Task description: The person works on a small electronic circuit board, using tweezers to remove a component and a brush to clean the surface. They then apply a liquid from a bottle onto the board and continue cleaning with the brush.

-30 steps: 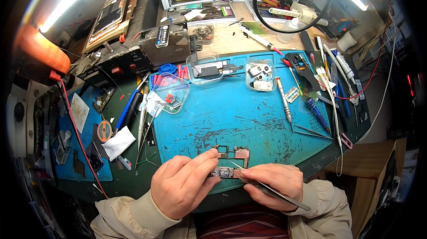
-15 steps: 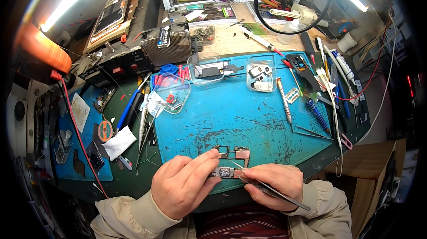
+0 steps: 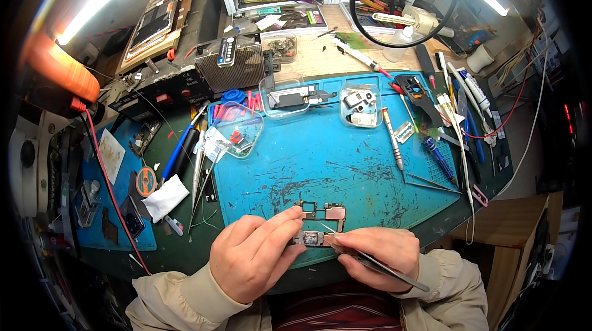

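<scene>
A small phone circuit board [image 3: 335, 213] with an open, frame-like outline lies at the near edge of the blue mat. My left hand [image 3: 254, 256] pinches its left side, fingertips on top and thumb low at the edge. Metal tweezers [image 3: 387, 270] are gripped in my right hand [image 3: 385, 253]. Their thin tip reaches over the middle of the board, above a silvery rectangular part [image 3: 312, 238]. Whether the tip touches the board I cannot tell. My right fingers hide the board's lower right corner.
The scratched blue mat [image 3: 296, 164] spreads beyond the board. Clear plastic boxes of parts [image 3: 362, 104] stand at its far side. A screwdriver [image 3: 393, 138] and spare tweezers [image 3: 435, 183] lie right. A solder spool [image 3: 145, 181] and white cloth [image 3: 166, 197] sit left.
</scene>
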`<state>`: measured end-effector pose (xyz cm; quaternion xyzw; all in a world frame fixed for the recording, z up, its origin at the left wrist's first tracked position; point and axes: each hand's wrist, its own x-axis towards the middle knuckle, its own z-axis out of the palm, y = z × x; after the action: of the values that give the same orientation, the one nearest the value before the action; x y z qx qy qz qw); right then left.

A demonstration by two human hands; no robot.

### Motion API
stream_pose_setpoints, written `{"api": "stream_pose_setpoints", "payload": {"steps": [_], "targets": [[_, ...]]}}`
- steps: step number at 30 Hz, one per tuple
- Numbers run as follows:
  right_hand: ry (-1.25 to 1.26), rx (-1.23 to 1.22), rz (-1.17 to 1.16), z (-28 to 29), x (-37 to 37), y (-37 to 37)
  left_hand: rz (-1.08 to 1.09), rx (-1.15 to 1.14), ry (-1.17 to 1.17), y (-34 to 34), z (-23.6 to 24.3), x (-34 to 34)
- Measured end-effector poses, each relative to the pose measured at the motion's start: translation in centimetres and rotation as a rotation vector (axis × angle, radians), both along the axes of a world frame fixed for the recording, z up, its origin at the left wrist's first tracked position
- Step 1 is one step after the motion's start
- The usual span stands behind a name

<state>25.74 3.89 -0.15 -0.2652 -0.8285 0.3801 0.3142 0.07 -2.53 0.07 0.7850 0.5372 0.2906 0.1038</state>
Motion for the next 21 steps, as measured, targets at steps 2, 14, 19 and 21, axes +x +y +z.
{"api": "stream_pose_setpoints", "payload": {"steps": [2,14,19,21], "targets": [[0.002,-0.013,-0.008,-0.08,-0.03,-0.01,0.000,0.002,-0.002,0.00,-0.05,0.00],[-0.004,0.012,0.013,0.06,0.00,0.06,-0.002,0.003,-0.007,-0.02,-0.16,-0.03],[0.003,0.012,0.005,0.02,-0.10,0.10,-0.001,0.006,-0.008,-0.02,-0.13,-0.01],[0.002,0.014,0.005,0.03,-0.12,0.10,-0.002,0.006,-0.010,0.00,-0.10,0.01]]}}
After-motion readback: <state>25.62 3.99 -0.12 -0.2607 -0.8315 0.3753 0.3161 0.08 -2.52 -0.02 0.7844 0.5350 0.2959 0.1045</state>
